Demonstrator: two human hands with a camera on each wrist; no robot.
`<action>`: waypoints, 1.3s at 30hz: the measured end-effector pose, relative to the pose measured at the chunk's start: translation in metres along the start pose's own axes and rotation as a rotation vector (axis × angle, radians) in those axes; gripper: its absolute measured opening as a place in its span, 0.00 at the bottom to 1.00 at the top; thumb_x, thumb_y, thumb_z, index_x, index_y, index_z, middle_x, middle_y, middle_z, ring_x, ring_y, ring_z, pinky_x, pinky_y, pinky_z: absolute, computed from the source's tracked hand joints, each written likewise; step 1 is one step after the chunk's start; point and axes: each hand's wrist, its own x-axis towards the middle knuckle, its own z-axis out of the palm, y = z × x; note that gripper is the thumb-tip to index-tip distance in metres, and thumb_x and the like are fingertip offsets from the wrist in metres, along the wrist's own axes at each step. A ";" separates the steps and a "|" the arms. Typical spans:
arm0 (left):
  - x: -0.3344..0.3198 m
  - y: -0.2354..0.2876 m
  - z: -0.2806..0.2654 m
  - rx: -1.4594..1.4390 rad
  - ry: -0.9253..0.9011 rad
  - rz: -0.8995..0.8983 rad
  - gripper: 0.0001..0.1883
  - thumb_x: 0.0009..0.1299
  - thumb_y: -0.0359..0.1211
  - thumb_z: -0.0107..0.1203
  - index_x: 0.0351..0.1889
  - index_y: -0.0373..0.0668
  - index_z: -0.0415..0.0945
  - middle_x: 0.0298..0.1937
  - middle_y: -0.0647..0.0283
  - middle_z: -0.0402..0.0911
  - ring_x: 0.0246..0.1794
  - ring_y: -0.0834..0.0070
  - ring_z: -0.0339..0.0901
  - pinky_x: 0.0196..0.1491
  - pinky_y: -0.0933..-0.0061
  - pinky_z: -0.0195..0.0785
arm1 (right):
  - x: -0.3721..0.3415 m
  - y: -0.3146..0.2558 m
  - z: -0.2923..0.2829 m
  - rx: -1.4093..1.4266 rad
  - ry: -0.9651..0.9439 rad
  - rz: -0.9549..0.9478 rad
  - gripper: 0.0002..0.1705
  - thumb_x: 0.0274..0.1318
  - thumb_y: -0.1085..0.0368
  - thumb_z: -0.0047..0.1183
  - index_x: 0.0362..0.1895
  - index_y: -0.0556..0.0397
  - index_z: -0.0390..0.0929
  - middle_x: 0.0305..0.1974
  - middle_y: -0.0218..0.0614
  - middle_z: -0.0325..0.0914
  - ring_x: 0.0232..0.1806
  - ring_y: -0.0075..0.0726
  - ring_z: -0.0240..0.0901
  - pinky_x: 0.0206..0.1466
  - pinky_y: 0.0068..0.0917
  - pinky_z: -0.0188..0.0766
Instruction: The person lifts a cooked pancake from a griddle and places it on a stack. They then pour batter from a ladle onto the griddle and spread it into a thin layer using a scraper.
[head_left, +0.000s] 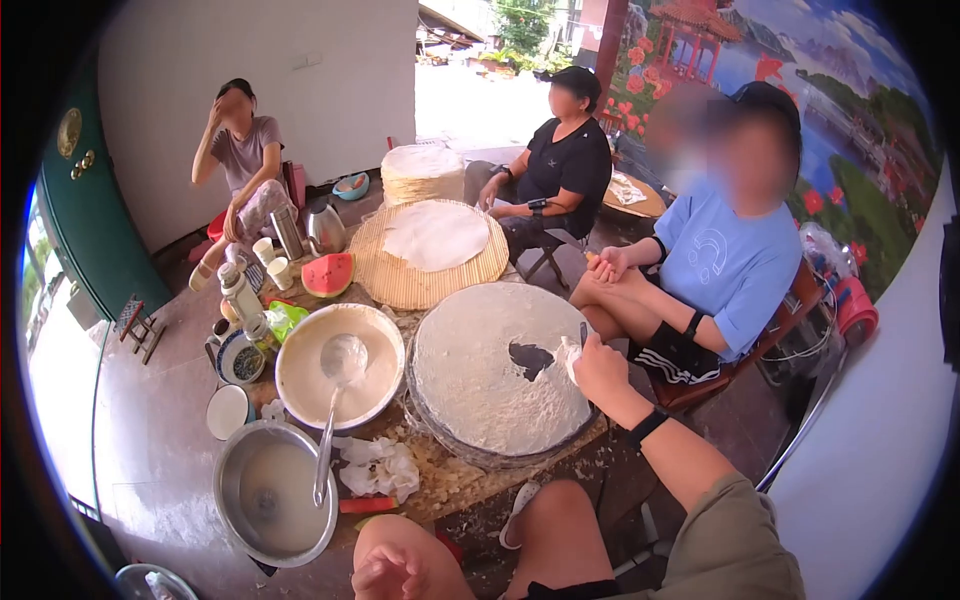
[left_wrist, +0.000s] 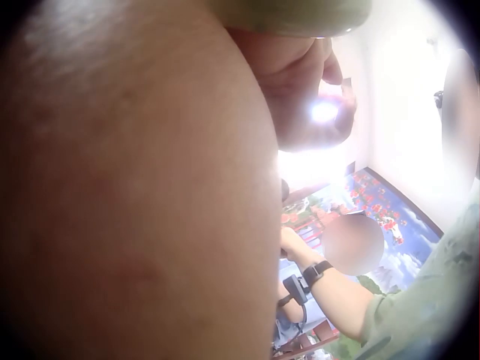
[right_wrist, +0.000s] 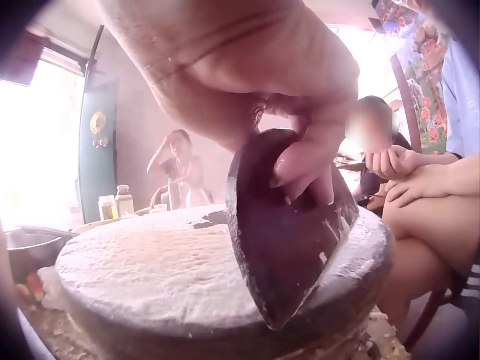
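Observation:
My right hand [head_left: 603, 380] is at the right edge of a round griddle [right_wrist: 217, 337], fingers and thumb gripping a dark curved scraper [right_wrist: 277, 232]. White batter clings to the scraper, whose lower tip reaches down to the griddle's rim. A pale batter layer [head_left: 470, 360] coats most of the griddle, with a dark bare patch [head_left: 530, 361] right of its middle. Over my lap at the bottom of the head view, my left hand [head_left: 390, 575] hangs loosely curled and holds nothing. In the left wrist view that hand [left_wrist: 311, 112] is partly hidden.
Left of the griddle stand a batter bowl [head_left: 300, 395] with a ladle [head_left: 328, 440] and a steel basin [head_left: 225, 500]. Behind lie a woven tray [head_left: 375, 270] with a thin pancake [head_left: 435, 235] and a watermelon piece [head_left: 328, 276]. A seated person [head_left: 730, 250] is close on the right.

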 end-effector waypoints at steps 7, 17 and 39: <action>-0.002 -0.001 -0.013 -0.038 -0.026 -0.013 0.13 0.62 0.39 0.53 0.40 0.42 0.72 0.34 0.58 0.70 0.22 0.73 0.63 0.23 0.78 0.58 | 0.026 -0.017 -0.006 -0.085 0.051 -0.020 0.11 0.49 0.68 0.43 0.34 0.64 0.65 0.26 0.54 0.76 0.30 0.54 0.76 0.35 0.42 0.73; -0.002 0.001 -0.013 -0.021 -0.056 -0.005 0.13 0.64 0.39 0.50 0.41 0.42 0.71 0.35 0.58 0.72 0.21 0.73 0.63 0.22 0.77 0.57 | 0.044 -0.075 0.020 -0.013 0.084 -0.111 0.12 0.45 0.66 0.46 0.33 0.62 0.64 0.23 0.52 0.75 0.27 0.56 0.75 0.32 0.45 0.71; -0.005 0.005 -0.006 -0.011 -0.056 0.037 0.13 0.63 0.40 0.51 0.40 0.42 0.72 0.34 0.60 0.71 0.21 0.75 0.62 0.21 0.79 0.56 | 0.107 -0.050 0.028 -0.005 0.049 -0.492 0.10 0.47 0.71 0.43 0.37 0.51 0.70 0.27 0.47 0.76 0.32 0.52 0.74 0.35 0.42 0.69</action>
